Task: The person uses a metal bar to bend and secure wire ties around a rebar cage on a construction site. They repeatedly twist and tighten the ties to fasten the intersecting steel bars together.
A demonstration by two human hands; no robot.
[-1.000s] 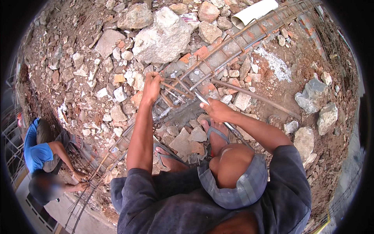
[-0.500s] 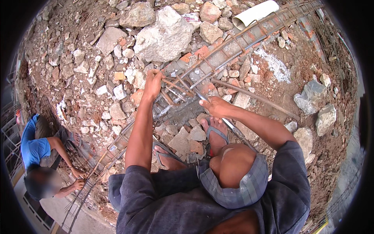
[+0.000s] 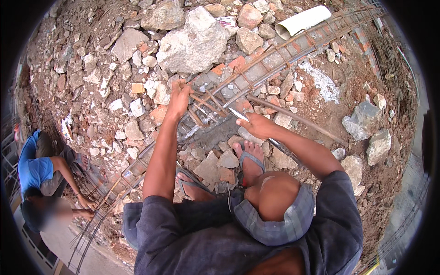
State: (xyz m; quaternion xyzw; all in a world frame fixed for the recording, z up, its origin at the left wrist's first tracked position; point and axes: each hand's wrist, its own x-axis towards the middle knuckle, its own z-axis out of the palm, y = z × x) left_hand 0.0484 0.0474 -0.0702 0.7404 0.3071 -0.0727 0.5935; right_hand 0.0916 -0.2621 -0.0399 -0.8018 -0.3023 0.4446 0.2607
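A long cage of rusty steel bars and ties (image 3: 270, 59) runs diagonally across the rubble. At its near section, my left hand (image 3: 180, 95) is closed around the end of a rusty rebar (image 3: 206, 101) that slants into the cage. My right hand (image 3: 255, 125) grips a shiny metal bar (image 3: 280, 146), whose far tip meets the cage bars just beyond my fingers. Its lower end passes under my right forearm beside my raised knee. Below the cage joint lies wet grey mortar (image 3: 213, 135). Both my feet, in flip-flops (image 3: 252, 159), rest among broken stones.
A loose rusty pipe (image 3: 298, 119) lies right of the cage. Beyond stand a big pale rock (image 3: 195, 43) and a white plastic pipe (image 3: 303, 23). Grey rocks (image 3: 364, 118) lie at right. A co-worker in a blue shirt (image 3: 36, 172) crouches at left, hands on the cage.
My right hand has shifted slightly right, and the metal bar has moved a little with it. My left hand keeps its hold on the rebar. The co-worker leans lower.
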